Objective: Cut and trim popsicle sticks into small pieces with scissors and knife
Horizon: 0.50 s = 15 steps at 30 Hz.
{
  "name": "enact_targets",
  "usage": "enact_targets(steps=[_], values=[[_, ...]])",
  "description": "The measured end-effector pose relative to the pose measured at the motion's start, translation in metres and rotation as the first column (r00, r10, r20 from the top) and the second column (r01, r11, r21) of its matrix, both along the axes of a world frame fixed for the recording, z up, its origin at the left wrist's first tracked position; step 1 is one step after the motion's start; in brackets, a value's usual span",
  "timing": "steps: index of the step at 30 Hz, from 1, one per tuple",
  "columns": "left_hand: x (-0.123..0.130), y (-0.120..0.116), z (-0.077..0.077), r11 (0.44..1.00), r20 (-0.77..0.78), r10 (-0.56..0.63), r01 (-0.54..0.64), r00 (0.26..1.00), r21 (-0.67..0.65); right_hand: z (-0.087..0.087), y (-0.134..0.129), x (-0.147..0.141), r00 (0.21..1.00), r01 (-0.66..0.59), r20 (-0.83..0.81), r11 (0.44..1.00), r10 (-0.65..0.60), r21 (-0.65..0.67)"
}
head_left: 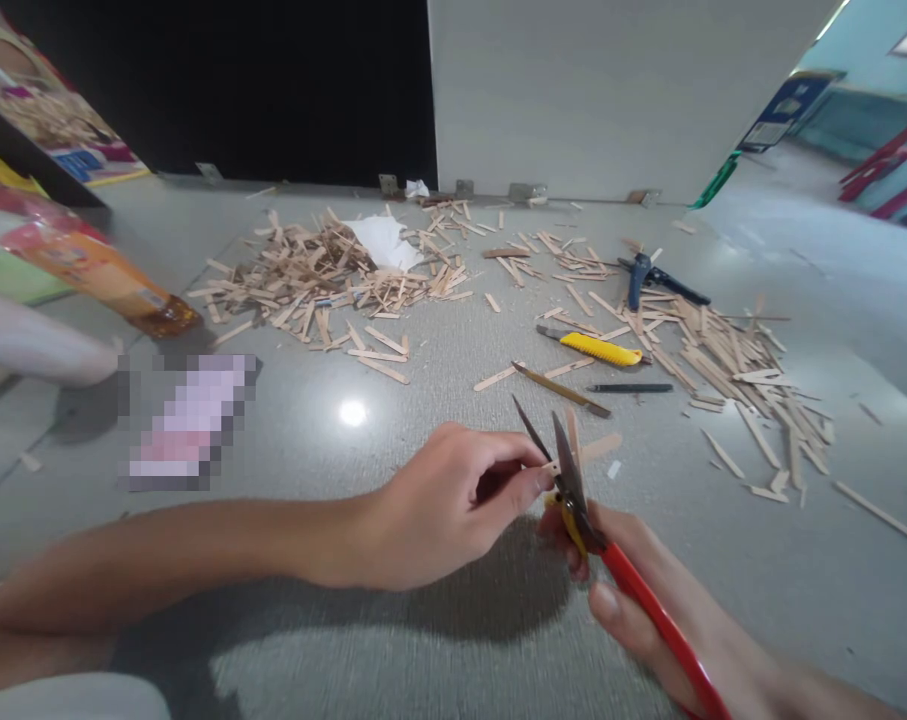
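My left hand (pixel 460 495) is closed, with thumb and index finger pinching a small piece of wooden stick (pixel 551 468) between the blades of the shears. Red-handled shears (pixel 640 590) are in my right hand (pixel 655 590), whose fingers wrap the handles. Their two dark, pointed blades stand apart, aimed away from me. Just beyond them, light wooden sticks (pixel 601 447) lie on the floor. A yellow utility knife (pixel 599 348), a thin brown tool (pixel 562 390) and a slim black tool (pixel 631 388) rest farther off. The stick's far end is hard to make out.
Wooden sticks form a heap (pixel 303 270) at back left, with white paper (pixel 385 242) on top. More sticks (pixel 753 370) lie right, beside a dark blue clamp-like tool (pixel 655 278). A bottle (pixel 100 270) and another person's limb (pixel 40 335) are at left. Hinged panels (pixel 610 100) stand behind.
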<state>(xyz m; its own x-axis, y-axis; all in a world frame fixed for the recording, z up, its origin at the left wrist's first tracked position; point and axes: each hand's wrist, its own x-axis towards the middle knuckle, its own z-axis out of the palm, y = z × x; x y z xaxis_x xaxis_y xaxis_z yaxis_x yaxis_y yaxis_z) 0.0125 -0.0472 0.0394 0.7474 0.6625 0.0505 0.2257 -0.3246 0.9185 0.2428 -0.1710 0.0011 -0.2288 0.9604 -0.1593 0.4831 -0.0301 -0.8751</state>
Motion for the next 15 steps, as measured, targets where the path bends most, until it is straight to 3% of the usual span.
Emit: enact_targets(steps=[8,15], values=[[0.000,-0.001,0.002,0.998,0.001,-0.067,0.067,0.998,0.019,-0.001,0.001,-0.008,0.996,0.050,0.073,0.998,-0.052,0.036],[0.001,-0.006,-0.003,0.999,0.002,-0.038,0.038,0.999,0.007,0.000,0.006,-0.014,0.998,0.042,0.050,0.996,-0.046,0.073]])
